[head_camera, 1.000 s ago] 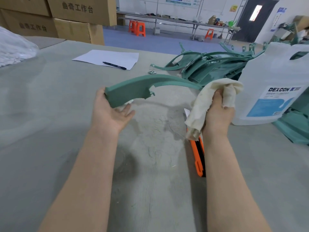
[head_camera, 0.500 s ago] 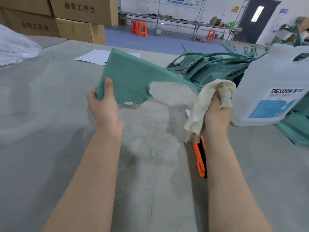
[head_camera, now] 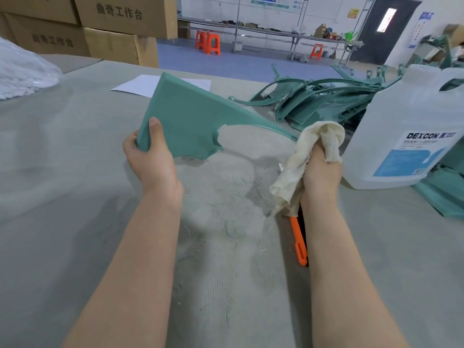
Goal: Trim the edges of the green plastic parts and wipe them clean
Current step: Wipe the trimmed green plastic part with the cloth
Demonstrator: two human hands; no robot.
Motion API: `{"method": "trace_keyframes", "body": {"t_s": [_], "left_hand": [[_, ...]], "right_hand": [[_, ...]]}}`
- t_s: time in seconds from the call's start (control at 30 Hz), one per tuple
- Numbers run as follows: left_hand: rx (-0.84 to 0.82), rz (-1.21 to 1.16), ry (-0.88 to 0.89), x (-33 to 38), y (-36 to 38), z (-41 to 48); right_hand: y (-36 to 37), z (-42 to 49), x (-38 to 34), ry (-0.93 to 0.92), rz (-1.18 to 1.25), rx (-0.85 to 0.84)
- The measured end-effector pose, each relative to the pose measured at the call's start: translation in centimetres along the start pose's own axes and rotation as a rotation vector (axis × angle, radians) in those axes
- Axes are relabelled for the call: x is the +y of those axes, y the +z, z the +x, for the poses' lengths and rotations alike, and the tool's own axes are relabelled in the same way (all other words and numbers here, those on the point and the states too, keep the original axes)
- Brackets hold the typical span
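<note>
My left hand [head_camera: 150,159] grips the near corner of a curved green plastic part [head_camera: 185,121], thumb on its broad face, and holds it tilted up above the grey table [head_camera: 75,197]. The part's thin arm reaches right toward my right hand [head_camera: 320,169], which is closed around a crumpled cream cloth [head_camera: 301,167]. The cloth hangs down past the wrist, just right of the part's tip. An orange utility knife [head_camera: 298,244] lies on the table under my right forearm, partly hidden.
A pile of green parts [head_camera: 313,96] lies at the back right, with more green parts [head_camera: 442,197] at the right edge. A large translucent DEXCON jug [head_camera: 406,136] stands close beside my right hand. Paper [head_camera: 140,85], cardboard boxes [head_camera: 120,26] and a plastic bag [head_camera: 22,71] sit further back.
My left hand turned the green part from lying flat and edge-on to tilted up with its broad face toward me. My right hand with the cloth stayed almost still.
</note>
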State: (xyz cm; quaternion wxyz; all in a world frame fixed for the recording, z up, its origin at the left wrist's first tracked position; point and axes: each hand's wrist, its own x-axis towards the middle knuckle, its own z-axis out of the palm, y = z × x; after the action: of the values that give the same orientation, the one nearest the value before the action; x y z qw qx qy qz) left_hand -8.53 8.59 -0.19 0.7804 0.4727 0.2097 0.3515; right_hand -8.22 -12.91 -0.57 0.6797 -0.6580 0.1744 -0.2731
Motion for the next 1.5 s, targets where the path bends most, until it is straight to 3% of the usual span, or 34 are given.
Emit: {"method": "trace_keyframes", "body": {"t_s": [0.13, 0.27, 0.47, 0.8, 1.1, 1.3, 1.5], "left_hand": [[-0.029, 0.007, -0.014, -0.1, 0.2, -0.3], [0.012, 0.014, -0.014, -0.3, 0.2, -0.1], [0.036, 0.015, -0.024, -0.4, 0.1, 0.0], [-0.006, 0.048, -0.043, -1.1, 0.2, 0.0], [0.018, 0.083, -0.055, -2.0, 0.0, 0.5], [-0.018, 0.123, -0.098, -1.9, 0.0, 0.4], [-0.018, 0.113, -0.126, -1.8, 0.0, 0.4]], "right_hand": [[0.2, -0.2, 0.0, 0.025, 0.089, 0.045], [0.8, -0.3, 0.2, 0.038, -0.017, -0.049], [0.6, 0.1, 0.4, -0.003, -0.153, -0.047], [0.3, 0.0, 1.0, 0.136, 0.057, -0.019], [0.3, 0.2, 0.8, 0.077, -0.099, -0.044], [0.3, -0.1, 1.0, 0.153, 0.026, -0.033], [0.5, 0.0, 1.4, 0.116, -0.037, -0.065]]}}
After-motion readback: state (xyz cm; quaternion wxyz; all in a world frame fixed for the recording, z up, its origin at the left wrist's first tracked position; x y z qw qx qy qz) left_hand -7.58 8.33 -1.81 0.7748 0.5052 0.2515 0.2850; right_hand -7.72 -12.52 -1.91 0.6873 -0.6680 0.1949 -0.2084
